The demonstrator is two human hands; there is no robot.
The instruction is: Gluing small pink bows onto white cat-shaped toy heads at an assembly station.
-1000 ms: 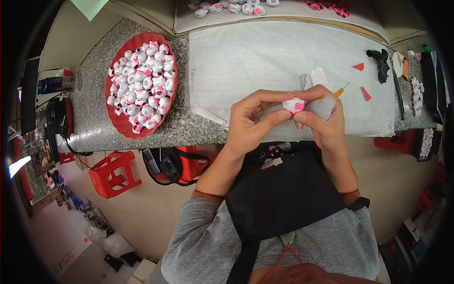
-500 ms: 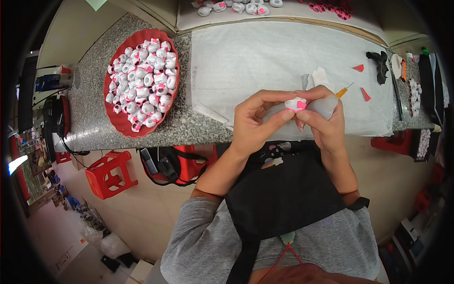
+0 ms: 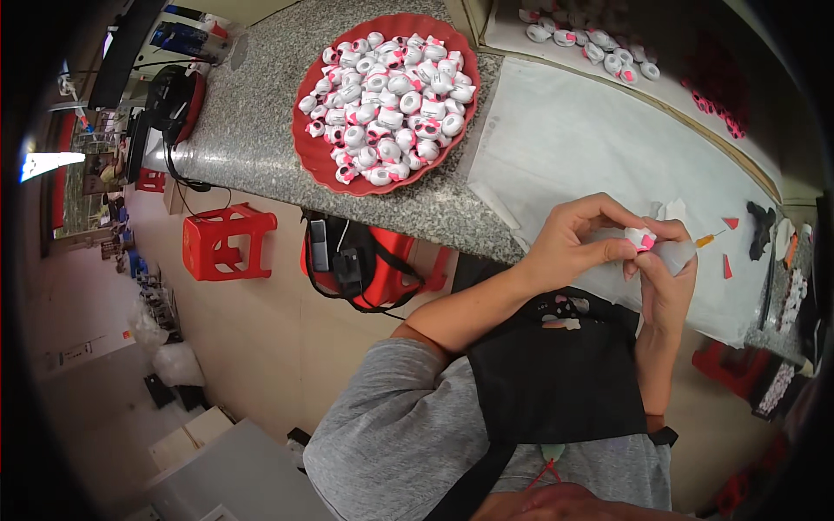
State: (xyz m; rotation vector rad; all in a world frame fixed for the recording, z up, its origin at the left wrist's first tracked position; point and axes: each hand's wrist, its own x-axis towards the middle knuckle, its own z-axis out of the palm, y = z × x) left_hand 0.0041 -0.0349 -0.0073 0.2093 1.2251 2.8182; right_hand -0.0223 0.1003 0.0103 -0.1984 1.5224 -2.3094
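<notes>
Between the fingertips of both my hands is a small white cat-like figurine head (image 3: 639, 239) with a bright pink bow-shaped patch. My left hand (image 3: 569, 247) pinches it from the left with thumb and fingers. On the other side, my right hand (image 3: 667, 285) steadies it while also keeping a translucent squeeze bottle (image 3: 677, 258) in the palm. An orange needle tip (image 3: 705, 240) sticks out from the bottle toward the right. Fingers hide part of the figurine and the bottle. At upper left, a red scalloped plate (image 3: 320, 158) carries a heap of similar white and pink figurines (image 3: 382, 108).
White paper (image 3: 599, 130) covers the granite counter (image 3: 252, 113) before me. Red scraps (image 3: 728, 267), a crumpled tissue (image 3: 674, 209) and a black cloth piece (image 3: 761, 231) lie at right. More figurines (image 3: 612, 62) sit on the back shelf. Red stools (image 3: 228, 243) stand below.
My view has swung left, so the plate and counter appear farther right. Both hands keep hold of the figurine, and the bottle stays in my right hand.
</notes>
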